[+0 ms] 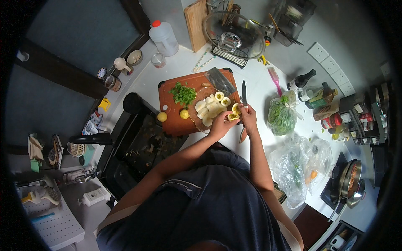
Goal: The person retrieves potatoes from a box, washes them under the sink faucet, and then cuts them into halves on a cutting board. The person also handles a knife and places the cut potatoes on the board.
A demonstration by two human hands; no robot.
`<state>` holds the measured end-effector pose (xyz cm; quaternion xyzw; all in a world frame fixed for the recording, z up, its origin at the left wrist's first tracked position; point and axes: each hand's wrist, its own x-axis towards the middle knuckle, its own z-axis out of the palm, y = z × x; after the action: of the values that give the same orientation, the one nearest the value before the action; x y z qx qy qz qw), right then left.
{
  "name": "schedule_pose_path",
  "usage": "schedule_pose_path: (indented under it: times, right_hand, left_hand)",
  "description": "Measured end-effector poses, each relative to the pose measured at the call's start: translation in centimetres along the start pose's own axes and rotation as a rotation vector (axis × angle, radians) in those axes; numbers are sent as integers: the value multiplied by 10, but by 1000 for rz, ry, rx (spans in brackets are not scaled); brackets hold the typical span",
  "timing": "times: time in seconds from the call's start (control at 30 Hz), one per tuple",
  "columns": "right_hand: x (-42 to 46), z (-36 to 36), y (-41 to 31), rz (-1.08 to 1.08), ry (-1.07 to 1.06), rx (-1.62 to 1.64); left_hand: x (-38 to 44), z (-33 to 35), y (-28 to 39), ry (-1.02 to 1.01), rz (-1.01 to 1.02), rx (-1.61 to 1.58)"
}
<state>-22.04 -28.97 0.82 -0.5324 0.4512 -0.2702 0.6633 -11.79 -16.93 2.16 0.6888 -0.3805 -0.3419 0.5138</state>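
Observation:
My left hand [220,126] holds a cut half of a yellow fruit, apparently a passion fruit [233,117], with its pulp facing up. My right hand [248,118] holds another half [236,109] just above it. A dark narrow knife blade [244,91] extends beyond my right fingers; whether they grip the knife or it lies beneath them, I cannot tell. Beside my left hand, a clear scalloped glass dish [195,120] contains pale peeled pieces [209,108] and two fruit halves [222,98]. It rests on a reddish-brown cutting board [172,125] with chopped green herbs [183,93] and whole yellow fruits [184,114].
A cleaver [221,81] lies across the board's far right corner. Left of the board is a black sink [117,163] containing scraps. Bagged greens [282,117], crumpled plastic bags [292,169] and a pink brush [274,80] are at right, with pans [350,178] beyond.

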Motion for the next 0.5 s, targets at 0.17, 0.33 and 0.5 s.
schedule_pose_path:
  times: [0.17,0.33,0.5]
  right_hand:
    - [-5,-8,-9,200,-80,86]
    - [-13,-1,-21,408,-71,398]
    - [-11,9,-17,439,24,434]
  left_hand:
    - [0,-6,-3,-125,-31,-261]
    - [-5,-6,-2,-129,-18,-358]
    - [-12,0,0,-114,-34,-410]
